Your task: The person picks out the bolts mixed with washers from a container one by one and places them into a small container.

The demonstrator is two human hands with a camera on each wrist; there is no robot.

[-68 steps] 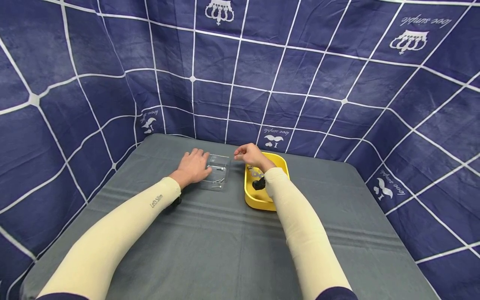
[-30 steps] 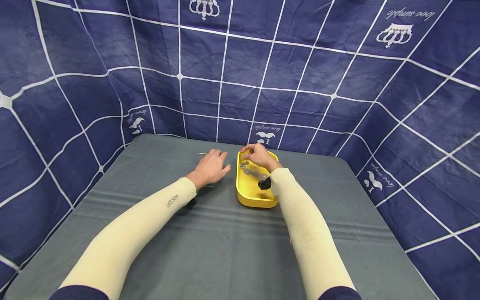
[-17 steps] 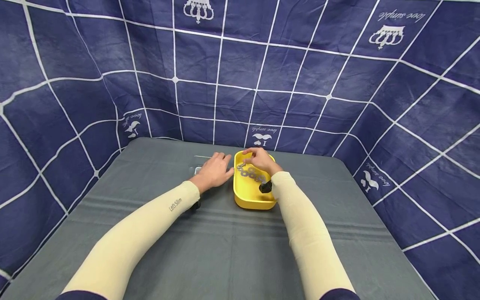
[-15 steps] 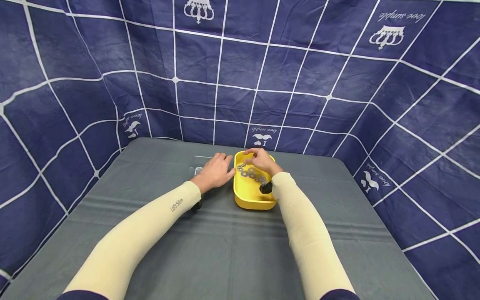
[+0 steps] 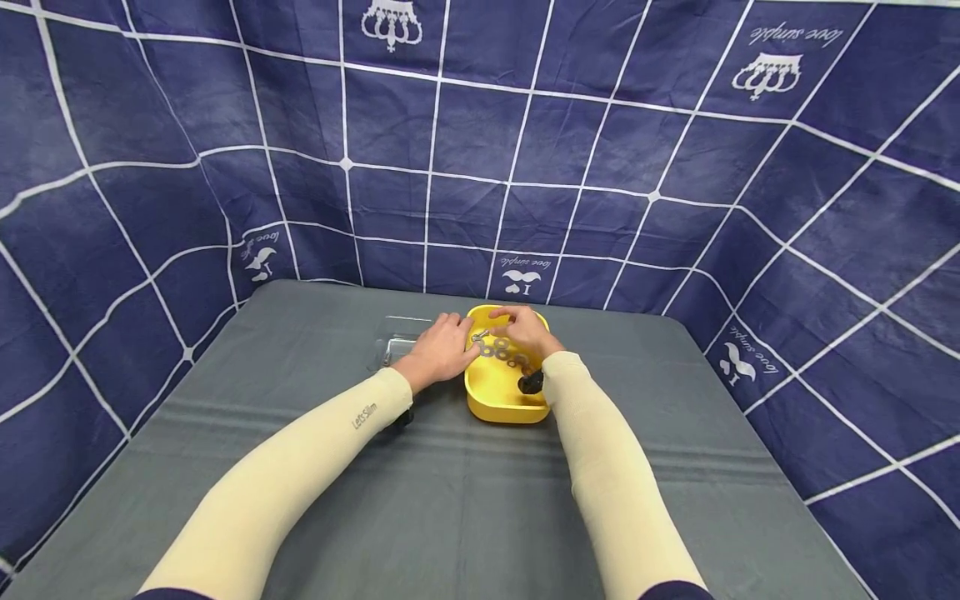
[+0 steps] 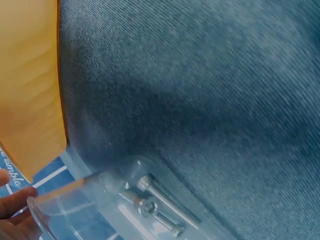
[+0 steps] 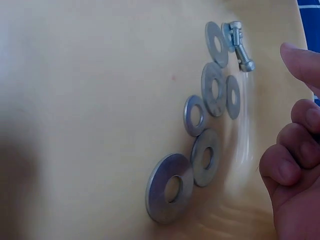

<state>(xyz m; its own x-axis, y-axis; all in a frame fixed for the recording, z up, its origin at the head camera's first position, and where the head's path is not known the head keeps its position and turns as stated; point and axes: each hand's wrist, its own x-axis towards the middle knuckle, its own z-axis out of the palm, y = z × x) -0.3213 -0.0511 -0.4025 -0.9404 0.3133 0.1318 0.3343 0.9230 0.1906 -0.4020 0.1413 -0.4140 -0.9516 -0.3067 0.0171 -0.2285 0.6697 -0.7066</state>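
My right hand (image 5: 522, 327) is over the far part of a yellow tray (image 5: 506, 410). In the right wrist view one digit is stretched out, the other fingers (image 7: 286, 171) are bent, and nothing shows between them. Several flat metal washers (image 7: 170, 188) lie in the tray beside small bolts (image 7: 240, 47). My left hand (image 5: 444, 346) is at the tray's left rim with fingers fairly straight. Partly behind the left hand is a clear plastic box (image 5: 386, 342); in the left wrist view it contains long bolts (image 6: 172, 202), and fingers (image 6: 15, 204) show by its rim.
A grey cloth-covered table (image 5: 465, 508) lies under everything. Blue curtains with white lines (image 5: 480, 167) rise behind and on both sides. A black wrist camera (image 5: 531, 382) hangs under the right cuff, over the tray.
My right hand has gone from the clear box's side to over the tray. The left hand has moved right, off the box towards the tray's rim. The head view has shifted slightly.
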